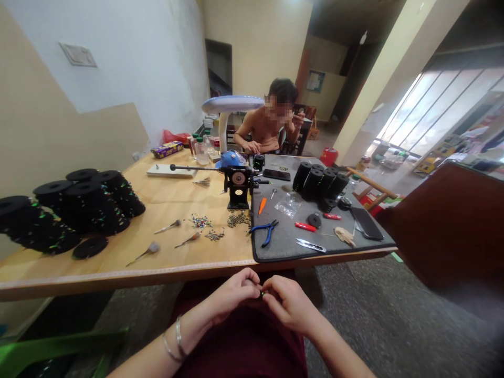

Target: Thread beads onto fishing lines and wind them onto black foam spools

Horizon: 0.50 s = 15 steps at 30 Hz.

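Note:
Over my lap, just in front of the table edge, my left hand and my right hand meet with their fingertips pinched together. Between them sits a tiny dark piece with a green spot, too small to name; both hands seem closed on it. Nearest on the table are blue-handled pliers and thread snips on a grey mat. Small piles of colored beads and metallic bits lie on the wood, beside several brush-like tufted pieces.
Stacks of black foam spools stand at the left, more spools at the back right. A black hand-cranked machine and a lamp occupy the middle. Across the table a person sits, one hand by a spool. A phone lies right.

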Available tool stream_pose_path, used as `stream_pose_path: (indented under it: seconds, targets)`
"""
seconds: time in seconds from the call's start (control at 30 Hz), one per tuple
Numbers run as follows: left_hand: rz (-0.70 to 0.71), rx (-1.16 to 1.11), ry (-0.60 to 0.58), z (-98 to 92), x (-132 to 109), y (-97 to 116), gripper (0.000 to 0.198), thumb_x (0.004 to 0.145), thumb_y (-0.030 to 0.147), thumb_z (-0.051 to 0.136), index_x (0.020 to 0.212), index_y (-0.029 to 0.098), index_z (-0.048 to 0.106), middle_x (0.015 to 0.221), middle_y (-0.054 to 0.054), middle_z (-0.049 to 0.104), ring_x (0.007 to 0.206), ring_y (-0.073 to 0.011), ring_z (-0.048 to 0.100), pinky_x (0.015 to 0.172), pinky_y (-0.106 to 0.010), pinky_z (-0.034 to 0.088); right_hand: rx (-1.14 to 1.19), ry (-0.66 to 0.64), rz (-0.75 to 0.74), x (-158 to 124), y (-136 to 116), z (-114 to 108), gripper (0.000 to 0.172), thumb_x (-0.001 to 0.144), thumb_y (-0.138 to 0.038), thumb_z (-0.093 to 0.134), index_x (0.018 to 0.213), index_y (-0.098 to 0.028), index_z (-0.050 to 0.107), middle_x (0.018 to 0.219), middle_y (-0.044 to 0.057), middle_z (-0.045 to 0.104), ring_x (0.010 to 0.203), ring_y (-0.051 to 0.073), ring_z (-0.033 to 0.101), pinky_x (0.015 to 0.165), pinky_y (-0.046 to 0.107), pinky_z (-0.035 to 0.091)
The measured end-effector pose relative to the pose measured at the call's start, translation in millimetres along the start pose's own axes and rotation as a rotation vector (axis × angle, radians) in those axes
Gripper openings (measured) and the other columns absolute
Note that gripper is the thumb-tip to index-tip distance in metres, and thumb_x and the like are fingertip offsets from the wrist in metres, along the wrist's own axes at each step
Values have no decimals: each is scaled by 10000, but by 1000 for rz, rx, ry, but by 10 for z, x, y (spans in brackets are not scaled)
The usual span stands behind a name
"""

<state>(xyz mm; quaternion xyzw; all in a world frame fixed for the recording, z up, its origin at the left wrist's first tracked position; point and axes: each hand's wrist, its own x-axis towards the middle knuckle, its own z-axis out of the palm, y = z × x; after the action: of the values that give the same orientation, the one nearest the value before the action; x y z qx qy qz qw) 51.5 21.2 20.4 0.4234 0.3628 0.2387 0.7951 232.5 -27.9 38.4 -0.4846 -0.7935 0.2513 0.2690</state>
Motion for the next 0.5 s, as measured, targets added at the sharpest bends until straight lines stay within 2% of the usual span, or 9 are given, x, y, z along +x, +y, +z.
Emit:
stream_pose_path:
  seconds: [0.17, 0.27, 0.33, 0.4, 0.43, 0.5]
  targets:
    - [-6, -196, -89, 30, -28, 8, 270, 615, 108, 637, 825, 187, 487, 833, -43, 691, 790, -182, 638, 805, -355, 452, 126, 192, 84, -52, 66, 62, 137, 880, -193, 484, 756, -196, 541, 704, 3, 574, 647, 136, 529, 602, 233, 407]
    - [26, -309, -124, 48, -27, -16, 310, 628, 89, 635, 887, 190, 498, 921, -58, 686, 841, -190, 639, 851, -373, 437, 306, 293, 124, -76, 62, 202, 143, 876, -228, 489, 736, -199, 500, 792, 30, 594, 677, 143, 547, 623, 245, 440]
    - [51, -367, -142, 51, -21, -44, 351, 627, 84, 622, 942, 189, 506, 981, -73, 674, 848, -193, 631, 827, -365, 443, 483, 309, 185, -83, 49, 313, 161, 890, -269, 465, 742, -206, 459, 876, 45, 613, 601, 122, 549, 554, 235, 451]
    - [78, -399, -160, 44, -10, -71, 387, 623, 93, 603, 987, 183, 508, 1021, -88, 663, 797, -181, 624, 764, -335, 448, 624, 316, 253, -81, 37, 407, 180, 914, -302, 425, 754, -218, 422, 804, 25, 620, 499, 104, 527, 473, 219, 437]
    - [91, -402, -167, 37, -3, -82, 407, 614, 94, 596, 1001, 183, 508, 1038, -90, 657, 773, -172, 617, 735, -319, 444, 644, 328, 265, -76, 32, 439, 175, 921, -305, 410, 768, -221, 420, 738, 9, 611, 479, 108, 525, 461, 217, 435]
    - [112, -358, -163, 19, 11, -93, 438, 595, 88, 595, 1014, 185, 517, 1051, -82, 646, 791, -167, 604, 718, -293, 433, 558, 365, 211, -65, 23, 466, 134, 916, -276, 415, 801, -217, 453, 706, 11, 608, 575, 140, 581, 552, 245, 478]
